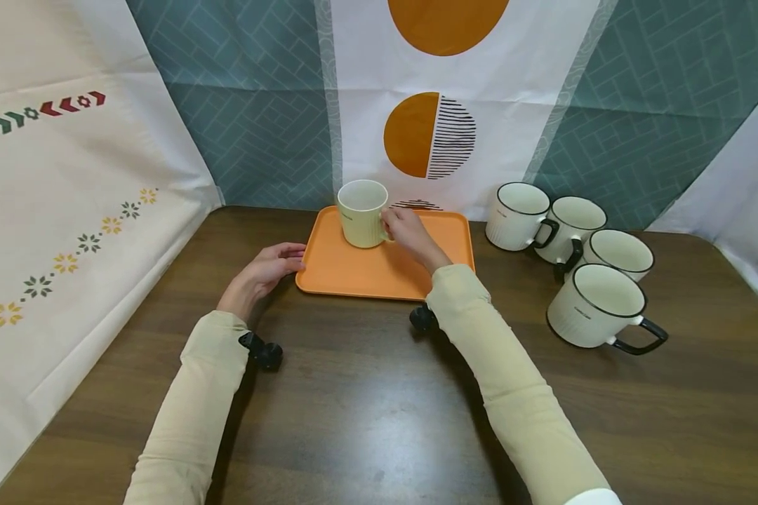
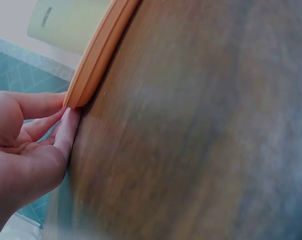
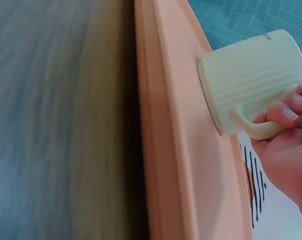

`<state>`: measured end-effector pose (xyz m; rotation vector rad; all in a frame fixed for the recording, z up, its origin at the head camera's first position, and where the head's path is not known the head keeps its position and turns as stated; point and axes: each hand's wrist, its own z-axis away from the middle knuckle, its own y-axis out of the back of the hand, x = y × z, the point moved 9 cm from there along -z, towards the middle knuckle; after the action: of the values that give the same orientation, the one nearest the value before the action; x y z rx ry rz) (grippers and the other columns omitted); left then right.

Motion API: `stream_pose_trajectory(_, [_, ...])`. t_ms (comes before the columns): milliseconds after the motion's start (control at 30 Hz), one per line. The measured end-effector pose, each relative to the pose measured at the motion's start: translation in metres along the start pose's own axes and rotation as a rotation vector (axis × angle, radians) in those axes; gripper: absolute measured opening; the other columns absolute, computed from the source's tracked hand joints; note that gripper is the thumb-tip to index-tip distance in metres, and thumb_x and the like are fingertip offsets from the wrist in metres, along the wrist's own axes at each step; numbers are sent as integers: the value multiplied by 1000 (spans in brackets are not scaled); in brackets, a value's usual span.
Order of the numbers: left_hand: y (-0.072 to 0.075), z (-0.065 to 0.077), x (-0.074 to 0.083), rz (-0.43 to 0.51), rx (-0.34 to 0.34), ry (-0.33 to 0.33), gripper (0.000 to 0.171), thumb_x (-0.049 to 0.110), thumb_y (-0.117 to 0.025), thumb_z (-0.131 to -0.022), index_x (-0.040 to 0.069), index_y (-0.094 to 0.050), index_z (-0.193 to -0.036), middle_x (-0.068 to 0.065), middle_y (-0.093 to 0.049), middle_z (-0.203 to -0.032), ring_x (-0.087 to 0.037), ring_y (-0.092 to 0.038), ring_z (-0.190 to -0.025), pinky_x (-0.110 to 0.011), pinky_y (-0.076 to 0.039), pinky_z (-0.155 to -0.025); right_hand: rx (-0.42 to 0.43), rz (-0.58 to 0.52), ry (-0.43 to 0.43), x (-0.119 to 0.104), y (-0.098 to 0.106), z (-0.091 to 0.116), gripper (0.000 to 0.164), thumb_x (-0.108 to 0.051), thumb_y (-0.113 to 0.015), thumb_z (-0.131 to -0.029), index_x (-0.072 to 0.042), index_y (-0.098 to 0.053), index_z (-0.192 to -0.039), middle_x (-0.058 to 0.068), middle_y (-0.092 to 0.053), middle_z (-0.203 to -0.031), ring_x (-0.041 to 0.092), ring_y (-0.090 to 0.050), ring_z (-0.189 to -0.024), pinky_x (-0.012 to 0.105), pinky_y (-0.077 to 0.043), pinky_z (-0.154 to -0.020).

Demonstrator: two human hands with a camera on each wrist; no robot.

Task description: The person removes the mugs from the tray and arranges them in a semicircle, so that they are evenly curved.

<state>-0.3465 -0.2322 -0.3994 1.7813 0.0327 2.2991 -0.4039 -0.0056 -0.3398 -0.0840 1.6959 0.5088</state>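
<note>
A pale yellow-green ribbed mug (image 1: 361, 223) stands toward the left of an orange rectangular tray (image 1: 404, 270). My right hand (image 1: 410, 231) grips the mug's handle (image 3: 263, 129), its fingers curled through and round it. At the tray's left edge is my left hand (image 1: 264, 273). In the left wrist view, the fingertips (image 2: 48, 102) of that hand pinch the tray's rim (image 2: 88, 75) from above and below. The far side of the left hand's hold is partly hidden.
Several white mugs with black rims, one of them a mug (image 1: 596, 305) at the front, cluster right of the tray on the brown wooden table (image 1: 354, 421). A patterned cloth (image 1: 271, 105) hangs behind, and a white embroidered cloth (image 1: 69, 231) borders the left side.
</note>
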Motion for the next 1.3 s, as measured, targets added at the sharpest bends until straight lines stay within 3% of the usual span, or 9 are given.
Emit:
stream_pose_trajectory(233, [0,2,-4,-7,-10,5,54,-5,-50,-95,-11,-28,-145,-25,-35,-141,-24,-44,-116,-28,-40,-100,-20,-34,-19,4,4,11,39,-23,-37,-106,3,-45,-78,12,-39,-72,23,-38,-70,31,-32,-68])
stream_pose_trajectory(433, [-5,3,-8,4,-23,10,56,-5,-50,-95,-10,-27,-145,-25,-35,-141,-25,-44,-118,-30,-39,-103,-18,-31,-23,9,9,23,40,-22,-34,-106,4,-42,-77,7,-36,-69,20,-34,-67,28,-30,-65])
stream_pose_trajectory(633, [-7,1,-9,-3,-20,13,56,-7,-50,-94,-10,-27,-145,-26,-34,-142,-29,-42,-121,-35,-36,-106,11,-93,-24,8,24,31,39,-21,-33,-107,2,-40,-76,9,-34,-71,30,-35,-73,31,-31,-69])
stream_pose_trajectory(767, [-7,1,-6,-9,-19,1,56,-8,-50,-94,-10,-28,-145,-27,-35,-142,-29,-42,-122,-34,-37,-105,44,-126,-3,-4,36,36,38,-19,-33,-107,-2,-37,-73,7,-32,-69,28,-34,-72,35,-29,-69])
stream_pose_trajectory(1000, [-4,2,-2,-18,-17,-9,57,-7,-50,-94,-10,-27,-146,-27,-34,-143,-28,-42,-121,-34,-35,-107,86,-151,13,-25,49,46,36,-15,-34,-105,-2,-38,-72,4,-33,-67,16,-35,-67,28,-30,-65])
stream_pose_trajectory(1300, [-4,3,1,-36,-25,-13,57,-4,-50,-95,-10,-25,-146,-26,-33,-144,-28,-42,-121,-34,-36,-106,127,-181,7,-47,60,66,28,-7,-34,-101,0,-40,-74,5,-33,-68,16,-34,-67,30,-31,-67])
